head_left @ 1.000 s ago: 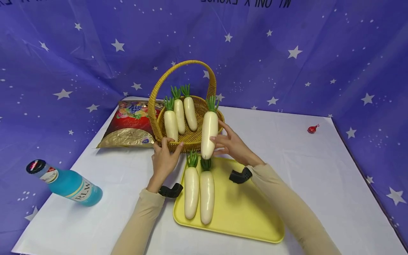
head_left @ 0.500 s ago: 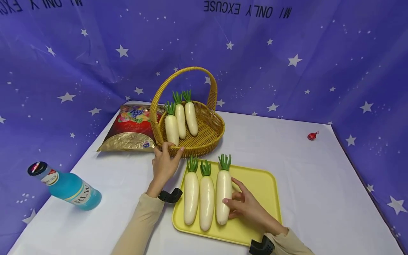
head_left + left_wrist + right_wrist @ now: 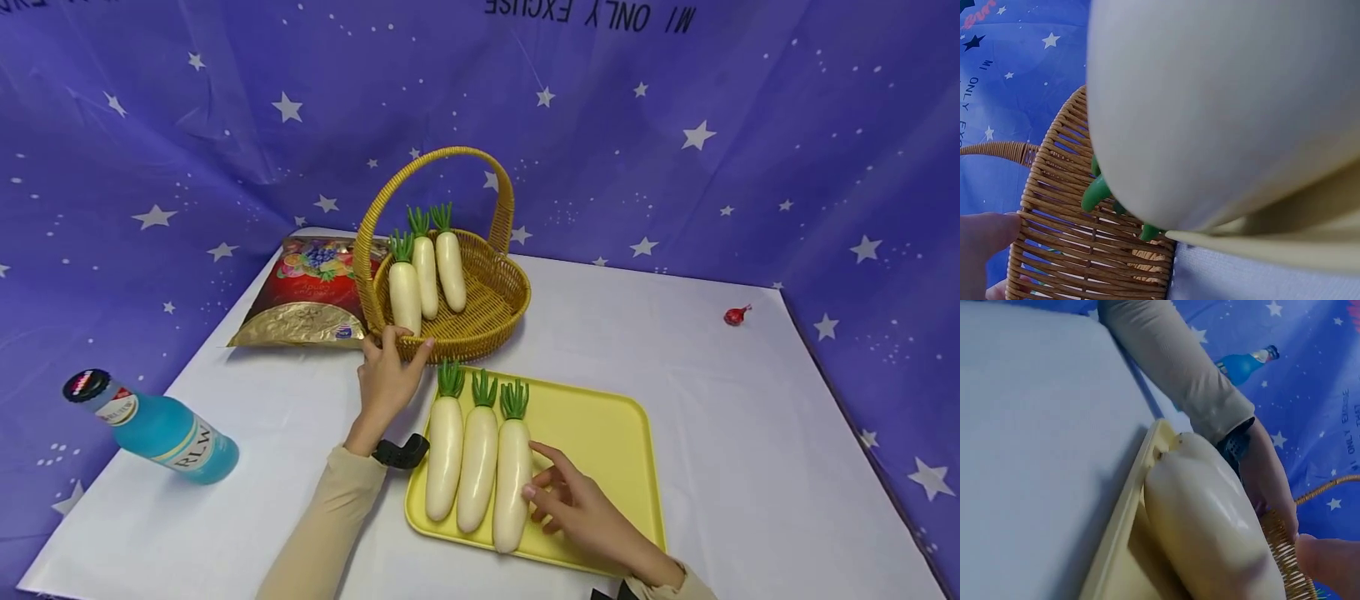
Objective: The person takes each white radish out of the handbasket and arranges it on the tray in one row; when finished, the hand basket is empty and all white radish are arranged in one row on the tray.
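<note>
Three white radishes (image 3: 477, 471), side by side along the left edge of the yellow tray (image 3: 600, 425); right hand (image 3: 588, 512), fingers loosely parted, touching the rightmost. One wicker basket (image 3: 480, 340) beyond the tray's far edge, three further radishes (image 3: 425, 279) inside, near rim gripped by the left hand (image 3: 386, 383).

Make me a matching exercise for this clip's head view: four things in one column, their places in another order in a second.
Things:
1. left hand
2. turquoise bottle with black cap
3. right hand
4. small red wrapped item

Places:
A. at the rightmost white, green-topped radish on the yellow rectangular tray
B. far right on the white-covered table
C. at the brown wicker basket's near rim
D. on the table, left of the tray

Pairs: 1-C, 2-D, 3-A, 4-B
</note>
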A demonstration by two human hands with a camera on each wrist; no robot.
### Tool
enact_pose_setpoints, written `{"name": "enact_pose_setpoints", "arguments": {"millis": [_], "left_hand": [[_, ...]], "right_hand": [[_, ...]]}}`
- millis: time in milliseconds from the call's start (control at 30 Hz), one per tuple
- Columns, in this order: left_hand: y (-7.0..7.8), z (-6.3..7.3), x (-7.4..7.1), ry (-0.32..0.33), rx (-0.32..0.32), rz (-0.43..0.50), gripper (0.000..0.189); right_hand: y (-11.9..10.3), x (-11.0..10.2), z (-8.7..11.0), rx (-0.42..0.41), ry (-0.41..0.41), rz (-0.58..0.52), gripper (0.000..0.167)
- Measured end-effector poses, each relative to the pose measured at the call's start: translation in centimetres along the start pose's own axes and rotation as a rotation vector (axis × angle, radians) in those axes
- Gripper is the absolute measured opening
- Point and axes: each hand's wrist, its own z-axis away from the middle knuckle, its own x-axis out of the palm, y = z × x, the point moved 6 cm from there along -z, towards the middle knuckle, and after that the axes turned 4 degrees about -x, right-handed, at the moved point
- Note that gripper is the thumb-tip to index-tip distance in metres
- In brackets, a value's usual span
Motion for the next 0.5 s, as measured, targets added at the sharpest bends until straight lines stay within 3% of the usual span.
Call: {"name": "enact_pose_setpoints", "arguments": {"millis": [167, 500], "left_hand": [[0.06, 0.0, -0.02, 0.0, 0.003, -0.005, 0.05], [0.21, 0.09, -0.23, 0.009, 0.008, -0.003, 0.049]], "right_hand": [[-0.46, -0.4, -0.03, -0.077, 0.047, 0.14, 0.052], [-1.02, -0.74, -0.28, -0.104, 0.043, 0.162, 0.053]]}}
